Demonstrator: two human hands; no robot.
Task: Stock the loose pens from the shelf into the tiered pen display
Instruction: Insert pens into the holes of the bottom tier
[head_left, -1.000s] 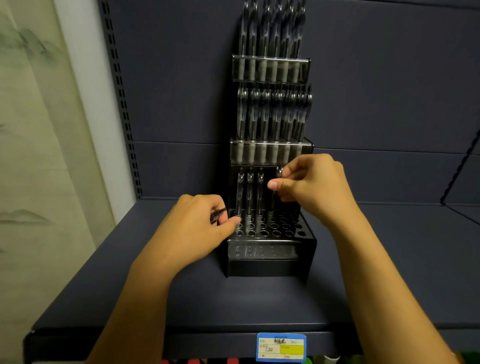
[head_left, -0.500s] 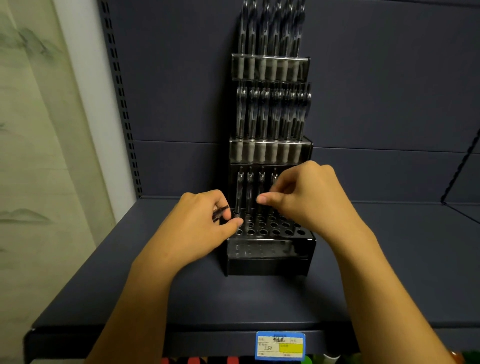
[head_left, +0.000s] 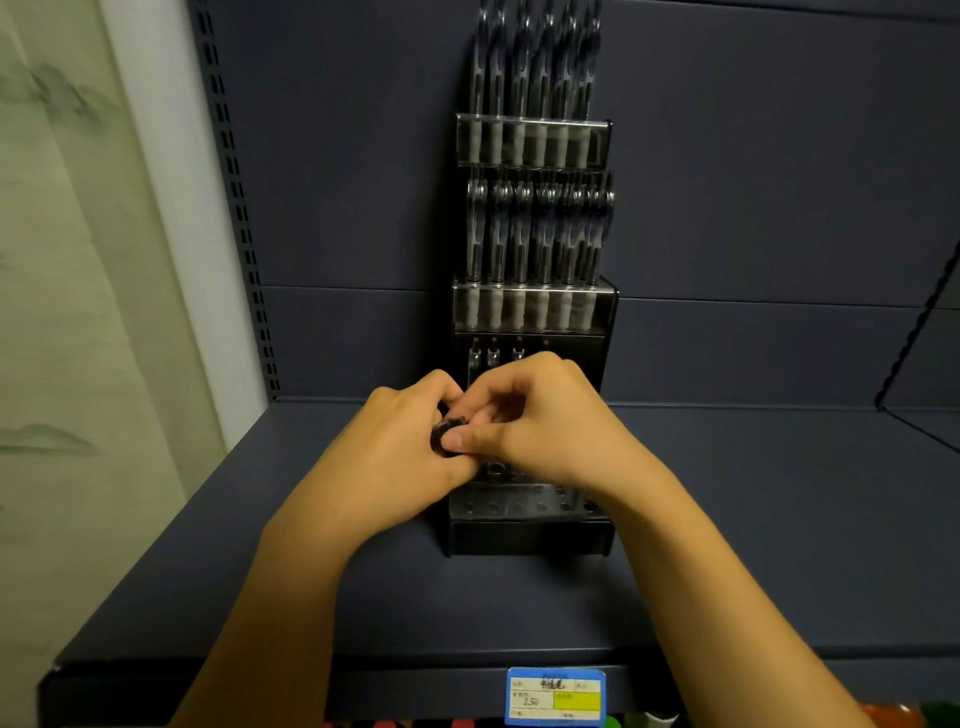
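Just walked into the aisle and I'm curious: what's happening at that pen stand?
A person is filling the pen display on the dark shelf. The left hand grips a bundle of pens, and the right hand pinches at that bundle in front of the bottom tier. The upper two tiers are full; the bottom one shows three pens.

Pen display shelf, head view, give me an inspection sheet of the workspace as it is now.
Surface: dark blue-grey metal shelf, bare where visible.
Job's things: black tiered plastic pen display, top two tiers full; three pens stand in the bottom tier, with open holes in front; bundle of dark pens held between both hands.
Clutter: nothing seen.
Hands: left hand grips the bundle; right hand pinches at its end.
Cables: nothing seen.
Surroundings: blue and yellow price label on the shelf edge; pale wall at left.
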